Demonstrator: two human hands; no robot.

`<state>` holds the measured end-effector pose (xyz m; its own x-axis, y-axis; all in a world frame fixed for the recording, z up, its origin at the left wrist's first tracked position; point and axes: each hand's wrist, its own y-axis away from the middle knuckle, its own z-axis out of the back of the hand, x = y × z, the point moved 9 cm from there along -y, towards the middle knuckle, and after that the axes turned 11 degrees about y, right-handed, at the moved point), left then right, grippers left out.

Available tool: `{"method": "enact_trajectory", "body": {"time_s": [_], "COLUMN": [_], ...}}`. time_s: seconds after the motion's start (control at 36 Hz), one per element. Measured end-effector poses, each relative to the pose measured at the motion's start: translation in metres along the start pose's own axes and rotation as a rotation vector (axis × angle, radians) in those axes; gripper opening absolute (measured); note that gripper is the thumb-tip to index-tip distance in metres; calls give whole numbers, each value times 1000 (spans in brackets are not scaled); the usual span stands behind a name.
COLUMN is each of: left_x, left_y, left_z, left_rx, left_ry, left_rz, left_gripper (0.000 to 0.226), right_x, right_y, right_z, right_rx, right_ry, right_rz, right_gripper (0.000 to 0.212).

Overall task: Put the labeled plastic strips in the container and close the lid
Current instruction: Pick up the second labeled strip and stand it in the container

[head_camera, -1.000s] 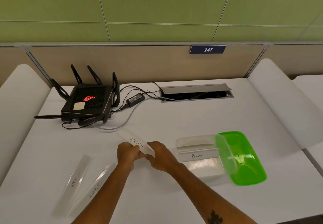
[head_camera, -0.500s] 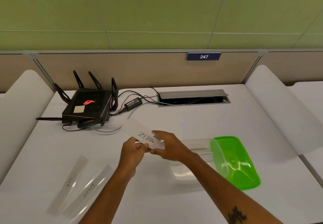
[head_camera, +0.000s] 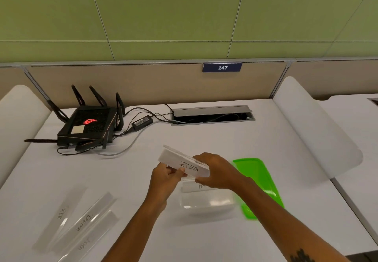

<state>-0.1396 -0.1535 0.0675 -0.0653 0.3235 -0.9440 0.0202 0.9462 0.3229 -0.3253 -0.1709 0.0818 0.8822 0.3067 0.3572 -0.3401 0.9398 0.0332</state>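
Both hands hold a clear plastic strip marked ZEBRA (head_camera: 184, 162), folded over on itself, above the near-left rim of the clear container (head_camera: 206, 202). My left hand (head_camera: 166, 177) pinches its lower left edge. My right hand (head_camera: 214, 169) grips its right end. Inside the container lies another labeled strip (head_camera: 192, 186), partly hidden by my right hand. The green lid (head_camera: 259, 182) leans against the container's right side. Three more labeled strips lie flat at the near left: one (head_camera: 59, 214), a second marked BEAR (head_camera: 83, 222), and a third (head_camera: 86, 245).
A black router (head_camera: 88, 124) with upright antennas, its power brick (head_camera: 142, 121) and cables sit at the back left. A cable hatch (head_camera: 212, 115) is open at the back centre. White curved dividers (head_camera: 315, 130) flank the desk.
The ZEBRA strip has been lifted off the table, folded shorter and carried right toward the container. Both hands moved with it.
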Motion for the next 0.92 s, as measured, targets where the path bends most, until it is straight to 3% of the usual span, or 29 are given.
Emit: {"method": "enact_trajectory", "body": {"time_s": [0.14,0.25,0.58,0.81,0.92], "left_x": [-3,3,44,66,75], "left_y": [2,7,28,30,26], "left_z": [11,5,-32,-47,-51], "left_rx": [-125,-93,-7,-36,-60], "left_ry": [-44,-115,-352,-472,-546], "left_rz": [-53,-51,65,171,250], "left_gripper": [40,33,39,51,58], "right_x": [-27,-40,-61,-67,-66], "right_y": [21,33,40,39,39], "right_z": [-1,-12,-48,-73,-81], "right_rx": [12,76,231,311,323], "right_ry": [106,164,321,388,430], "right_rz": [-28,-27,16,49,80], "right_gripper": [74,69,64,60,46]}}
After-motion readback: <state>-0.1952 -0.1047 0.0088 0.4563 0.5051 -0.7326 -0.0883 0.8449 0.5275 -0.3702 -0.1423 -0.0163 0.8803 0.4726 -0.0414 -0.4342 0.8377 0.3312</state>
